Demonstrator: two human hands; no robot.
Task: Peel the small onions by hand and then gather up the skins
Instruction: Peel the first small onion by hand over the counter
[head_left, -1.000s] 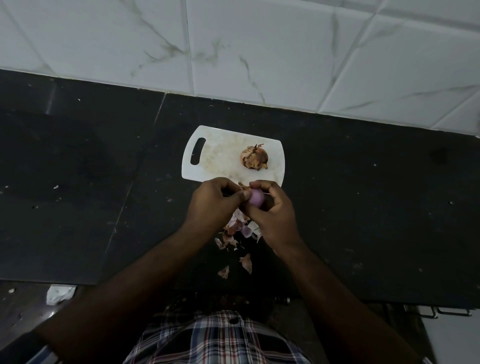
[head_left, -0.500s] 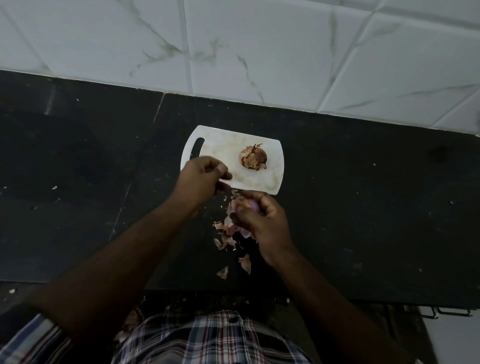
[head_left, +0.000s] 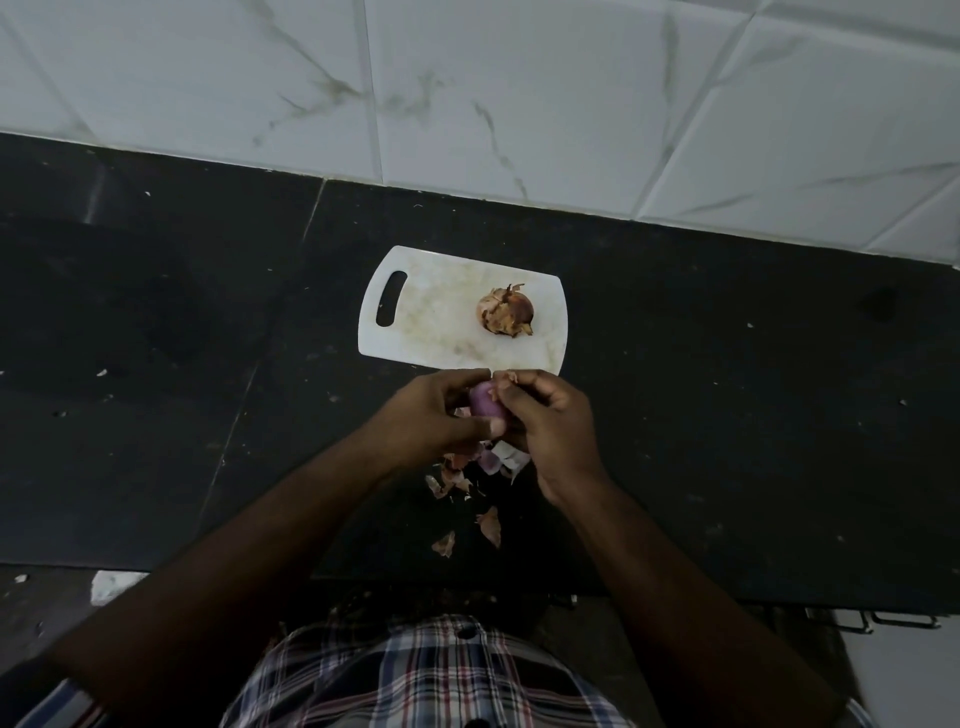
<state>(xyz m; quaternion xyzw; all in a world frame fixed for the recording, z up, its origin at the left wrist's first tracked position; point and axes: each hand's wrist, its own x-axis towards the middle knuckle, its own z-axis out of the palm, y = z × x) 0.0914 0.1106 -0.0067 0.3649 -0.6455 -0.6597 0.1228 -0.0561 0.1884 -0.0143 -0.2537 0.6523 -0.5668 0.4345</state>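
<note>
1. Having come back from over the board (head_left: 415, 312) since half a second ago, now meeting the right hand (head_left: 550, 426) again: left hand (head_left: 431, 415), just below the board's near edge.
2. Gripping the purple, half-peeled onion (head_left: 485, 402) from the left side, fingers curled round it, thumb lying across below.
3. Curling against the same onion from the right, fingertips pinching a brown scrap of skin at its top.
4. Being held between both hands just above the counter (head_left: 727, 415), near the board but off it.
5. Sitting unpeeled on the right half of the white board, brown and papery, well apart from the hands: second onion (head_left: 506, 312).
6. Lying loose on the dark counter under and behind the hands: skins (head_left: 483, 467), pink, white and brown, with two brown pieces (head_left: 491, 525) trailing nearer the counter's front edge.
7. Running along the back of the counter: tiles (head_left: 519, 104), white with grey veins.
8. Showing at the bottom of the view: checked shirt (head_left: 426, 675).
9. Lying on the floor at lower left: white scrap (head_left: 111, 584).
</note>
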